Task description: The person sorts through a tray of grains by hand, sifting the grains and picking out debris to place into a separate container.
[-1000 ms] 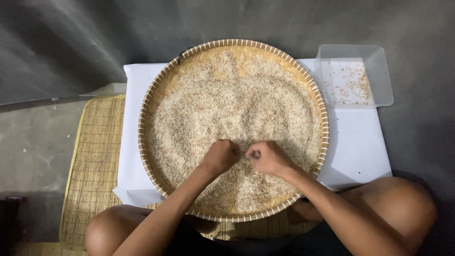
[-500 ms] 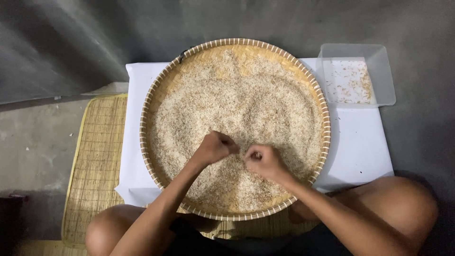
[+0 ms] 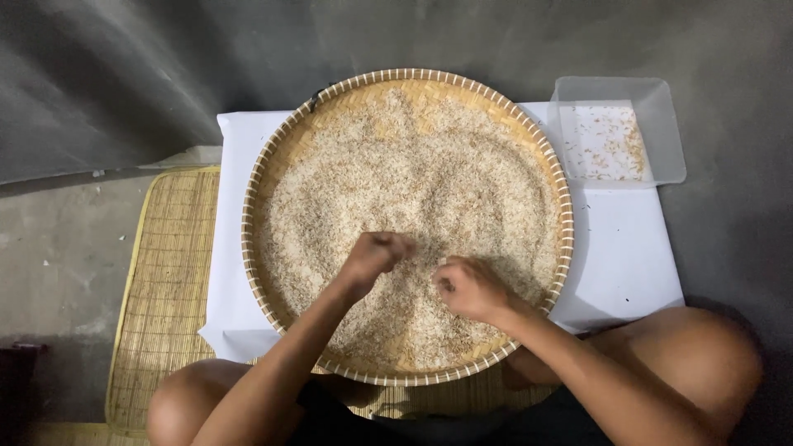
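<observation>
Rice (image 3: 413, 190) fills the round woven tray (image 3: 264, 165) at centre frame; left hand (image 3: 376, 256) and right hand (image 3: 467, 289) rest on it, fingers curled, pinching grains.

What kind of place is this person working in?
Probably a plain home or village workspace at floor level: a bare concrete floor, a woven mat, and a round woven tray of grain set on a white sheet.

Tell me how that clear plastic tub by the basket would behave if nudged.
The clear tub looks thin-walled and nearly empty, holding only a scatter of husks, so it is probably light and would slide readily. Its low, wide shape suggests it would skid rather than tip.
</observation>
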